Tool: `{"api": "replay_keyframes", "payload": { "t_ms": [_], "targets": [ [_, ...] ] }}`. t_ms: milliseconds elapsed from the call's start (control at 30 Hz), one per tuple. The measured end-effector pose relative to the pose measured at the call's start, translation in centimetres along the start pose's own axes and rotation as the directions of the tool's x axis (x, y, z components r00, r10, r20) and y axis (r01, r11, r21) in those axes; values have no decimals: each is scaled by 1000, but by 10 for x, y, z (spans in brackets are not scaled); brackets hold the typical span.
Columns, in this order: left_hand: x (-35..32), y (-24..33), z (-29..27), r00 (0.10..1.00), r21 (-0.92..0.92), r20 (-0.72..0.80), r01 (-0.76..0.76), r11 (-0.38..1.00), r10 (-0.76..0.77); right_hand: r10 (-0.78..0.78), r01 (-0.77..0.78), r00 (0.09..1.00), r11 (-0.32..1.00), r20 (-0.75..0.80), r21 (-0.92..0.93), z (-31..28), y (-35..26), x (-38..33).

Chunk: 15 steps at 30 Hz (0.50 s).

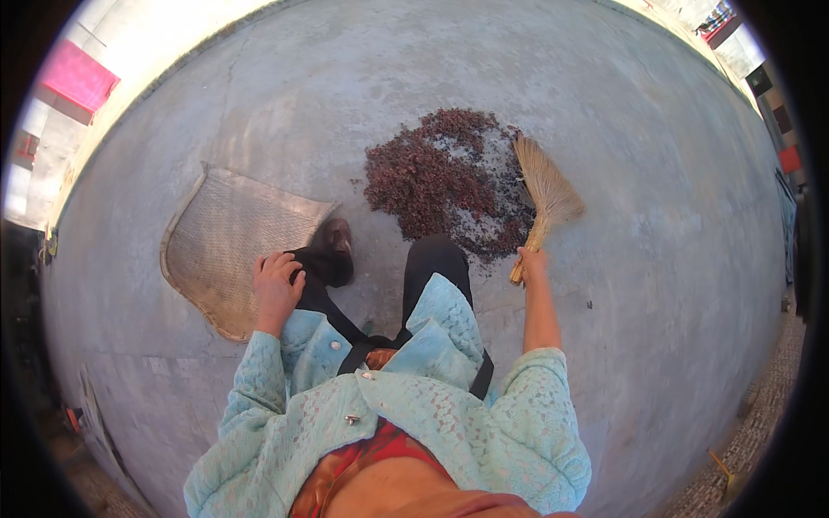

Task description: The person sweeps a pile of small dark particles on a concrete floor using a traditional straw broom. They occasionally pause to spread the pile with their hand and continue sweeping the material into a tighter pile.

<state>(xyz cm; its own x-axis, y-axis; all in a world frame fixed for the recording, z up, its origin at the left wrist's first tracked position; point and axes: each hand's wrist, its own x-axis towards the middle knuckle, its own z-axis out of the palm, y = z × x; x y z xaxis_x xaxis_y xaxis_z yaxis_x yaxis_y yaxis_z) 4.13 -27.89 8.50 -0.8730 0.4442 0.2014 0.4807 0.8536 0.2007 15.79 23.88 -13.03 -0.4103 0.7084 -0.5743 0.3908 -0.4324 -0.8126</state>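
My right hand (533, 262) is closed around the bound handle of a straw hand broom (550, 190). The broom's bristles fan out away from me, along the right edge of a loose pile of dark reddish-brown dried bits (423, 177) spread on the floor. I cannot make out exactly what the bits are. My left hand (278, 283) rests on my left knee, its fingers lying over the dark trouser leg and holding nothing. Just left of that knee a woven winnowing basket (246, 211) lies on the floor, its rim curved toward me.
Grey concrete floor (656, 285) stretches all around. My dark shoe (338, 235) stands between the basket and the pile. A low pale ledge runs along the far edge, with a pink cloth (79, 79) at the far left. Dark items stand along the right rim.
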Motion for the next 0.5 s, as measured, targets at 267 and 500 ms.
{"api": "replay_keyframes", "payload": {
  "t_ms": [267,500],
  "targets": [
    [-21,-12,-13,999,52,-29,36,998,-34,-141,188,967,956,212,-223,16,71,-89],
    [-26,-19,-13,998,79,-66,-13,997,18,-114,213,944,928,311,-305,-26,72,-153]
  ]
}}
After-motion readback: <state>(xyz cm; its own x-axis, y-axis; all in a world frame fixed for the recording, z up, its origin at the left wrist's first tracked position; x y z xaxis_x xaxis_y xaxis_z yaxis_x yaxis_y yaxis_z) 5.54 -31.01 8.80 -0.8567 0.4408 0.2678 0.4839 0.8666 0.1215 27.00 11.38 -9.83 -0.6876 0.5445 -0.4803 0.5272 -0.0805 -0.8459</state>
